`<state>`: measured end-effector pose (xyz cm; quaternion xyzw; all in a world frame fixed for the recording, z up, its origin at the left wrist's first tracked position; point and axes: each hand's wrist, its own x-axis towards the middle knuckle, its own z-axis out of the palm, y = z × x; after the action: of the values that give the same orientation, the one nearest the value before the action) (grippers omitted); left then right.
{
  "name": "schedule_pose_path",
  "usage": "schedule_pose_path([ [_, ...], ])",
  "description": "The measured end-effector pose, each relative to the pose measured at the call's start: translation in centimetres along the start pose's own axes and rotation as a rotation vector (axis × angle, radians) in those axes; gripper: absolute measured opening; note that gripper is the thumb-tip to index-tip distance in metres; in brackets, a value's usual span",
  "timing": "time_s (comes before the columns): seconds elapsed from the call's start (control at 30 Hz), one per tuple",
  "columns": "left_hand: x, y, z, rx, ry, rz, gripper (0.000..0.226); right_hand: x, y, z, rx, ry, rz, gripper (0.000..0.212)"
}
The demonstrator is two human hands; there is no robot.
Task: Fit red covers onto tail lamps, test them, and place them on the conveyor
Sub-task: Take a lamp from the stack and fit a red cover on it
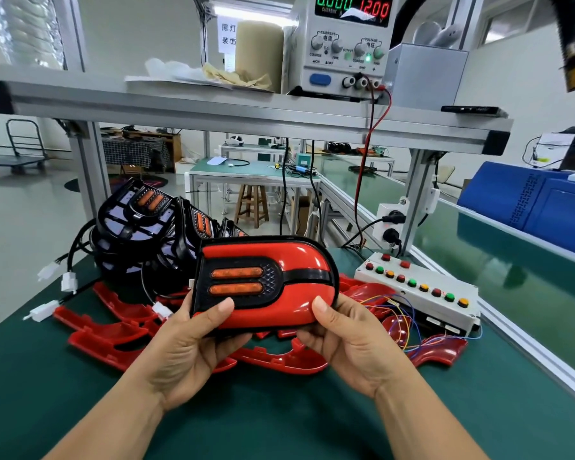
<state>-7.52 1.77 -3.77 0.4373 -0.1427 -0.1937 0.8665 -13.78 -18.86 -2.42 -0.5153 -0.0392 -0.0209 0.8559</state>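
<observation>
1. We are observing a tail lamp (246, 293) with its red cover (299, 257) seated on it. It is being held up above the green bench mat (279, 419), clear of the surface.
2. The left hand (193, 343) is gripping the lamp's left end, with the thumb lying on the black face beneath the two amber lenses and the fingers curling behind.
3. The right hand (349, 346) is gripping the rounded right end, with the thumb pressing on the red cover and the fingers curling under the lower edge.
4. We are finding loose red covers (113, 336) lying scattered on the mat beneath and beside the held lamp.
5. We are noting uncovered black lamps (140, 224) sitting in a pile at the rear left, their white connectors (68, 282) trailing onto the mat.
6. A push-button test box (419, 287) is resting to the right, with coloured wires leading from it.
7. The power supply (346, 44) on the upper shelf is displaying 0.000 and 12.00.
8. The green conveyor (512, 260) is lying along the right side, beyond the box.
</observation>
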Motion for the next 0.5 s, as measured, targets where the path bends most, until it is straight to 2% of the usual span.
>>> schedule_pose_path([
  [0.13,-0.23,0.04,-0.1,0.016,-0.039,-0.008,0.063,0.17,0.17,0.21,-0.042,0.059,-0.029,0.038],
  [0.27,-0.51,0.04,0.09,0.066,-0.089,-0.036,0.07,0.52,0.35,0.34,-0.054,0.12,-0.054,0.069],
  [0.4,-0.48,0.05,0.69,0.107,-0.032,-0.008,0.066,0.55,0.43,0.24,-0.049,0.098,-0.028,0.085],
  [0.5,-0.43,0.17,0.84,0.089,-0.001,0.0,0.058,0.32,0.32,-0.07,-0.024,0.034,-0.008,0.083],
])
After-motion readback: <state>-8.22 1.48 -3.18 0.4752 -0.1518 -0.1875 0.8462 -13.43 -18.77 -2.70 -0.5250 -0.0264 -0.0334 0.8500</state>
